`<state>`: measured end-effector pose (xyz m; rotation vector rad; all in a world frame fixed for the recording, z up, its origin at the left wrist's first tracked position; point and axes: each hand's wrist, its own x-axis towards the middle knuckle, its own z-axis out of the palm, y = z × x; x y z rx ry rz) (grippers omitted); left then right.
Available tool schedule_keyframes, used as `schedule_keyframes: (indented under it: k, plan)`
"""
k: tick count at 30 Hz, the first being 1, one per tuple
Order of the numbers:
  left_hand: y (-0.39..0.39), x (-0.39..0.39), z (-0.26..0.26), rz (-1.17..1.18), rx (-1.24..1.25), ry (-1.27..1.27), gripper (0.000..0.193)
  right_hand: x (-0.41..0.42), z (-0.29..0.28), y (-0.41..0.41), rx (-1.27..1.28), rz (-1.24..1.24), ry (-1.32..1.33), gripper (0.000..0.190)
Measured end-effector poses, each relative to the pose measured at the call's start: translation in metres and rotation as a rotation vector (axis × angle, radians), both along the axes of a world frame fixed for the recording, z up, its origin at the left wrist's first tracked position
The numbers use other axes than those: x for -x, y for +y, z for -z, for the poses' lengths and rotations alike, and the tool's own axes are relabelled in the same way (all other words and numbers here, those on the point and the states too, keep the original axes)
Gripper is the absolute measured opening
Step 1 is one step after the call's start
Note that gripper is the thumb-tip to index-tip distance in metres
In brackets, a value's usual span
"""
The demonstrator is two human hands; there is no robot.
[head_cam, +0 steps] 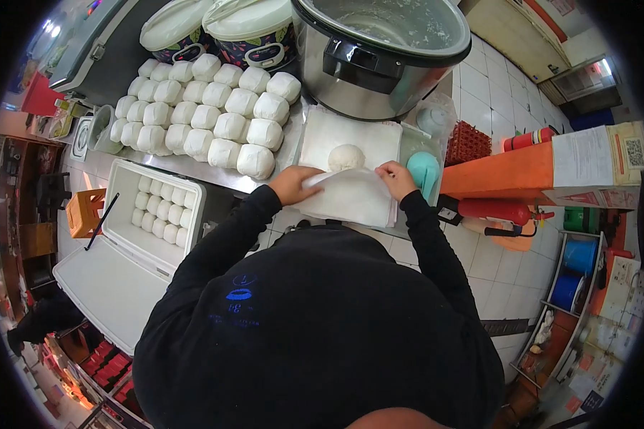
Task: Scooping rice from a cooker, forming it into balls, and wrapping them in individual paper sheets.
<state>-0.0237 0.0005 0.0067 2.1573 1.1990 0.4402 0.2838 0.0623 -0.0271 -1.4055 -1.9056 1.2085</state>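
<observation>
A rounded mound of cooked rice (346, 156) sits on a stack of white paper sheets (354, 128) in front of me. The near part of the top sheet (349, 179) is raised and curves up against the mound. My left hand (296, 185) grips this sheet at its left side, thumb and fingers apart around the edge. At the sheet's right corner, my right hand (397, 179) pinches the paper between thumb and fingers. A turquoise plastic scoop (423, 167) lies just right of my right hand, in a pale tray (436, 199).
Behind the paper stands a large open rice cooker (375, 80). Several rows of white paper-wrapped parcels (198, 118) fill the metal table's left side. An open cooler box (115, 187) at left holds more parcels. Fire extinguishers (494, 211) stand right, beside an orange ledge (494, 174).
</observation>
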Motion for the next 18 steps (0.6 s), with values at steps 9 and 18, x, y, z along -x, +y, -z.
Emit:
schedule_keyframes:
  k: [9, 18]
  plan:
    - [0.064, -0.012, 0.03, -0.634, 0.365, -0.276, 0.037, 0.016, -0.019, 0.039, -0.115, -0.031, -0.255, 0.038]
    - [0.041, -0.02, 0.024, -0.501, 0.199, 0.007, 0.034, 0.007, 0.021, 0.016, 0.116, 0.062, -0.32, 0.038]
